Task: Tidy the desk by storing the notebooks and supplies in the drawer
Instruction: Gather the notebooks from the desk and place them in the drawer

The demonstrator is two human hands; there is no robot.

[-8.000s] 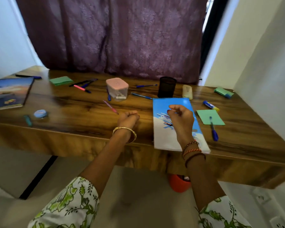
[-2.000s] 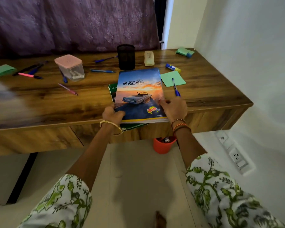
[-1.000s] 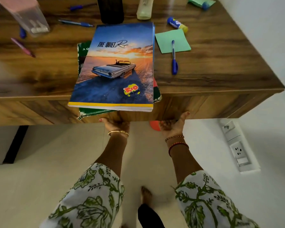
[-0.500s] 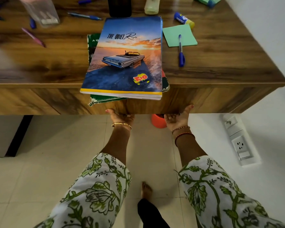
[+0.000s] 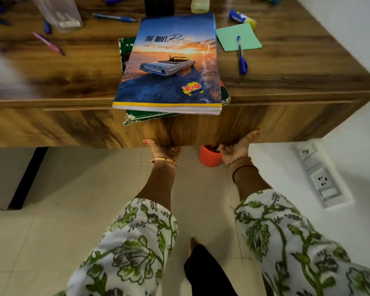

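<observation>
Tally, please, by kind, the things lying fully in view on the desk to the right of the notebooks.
Glue stick: 1
Green note: 1
Pen: 1
Total: 3

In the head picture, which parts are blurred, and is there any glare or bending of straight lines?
Head view: the left of the desk is smeared by a pale blur; the pens and clear box there look soft. The notebook cover is sharp, with light sheen near its right edge. The wide lens bends the desk edge and tilts the wall socket.

wooden desk [image 5: 286, 77], notebooks [image 5: 169, 67] (stacked), pens [image 5: 241, 54]
</observation>
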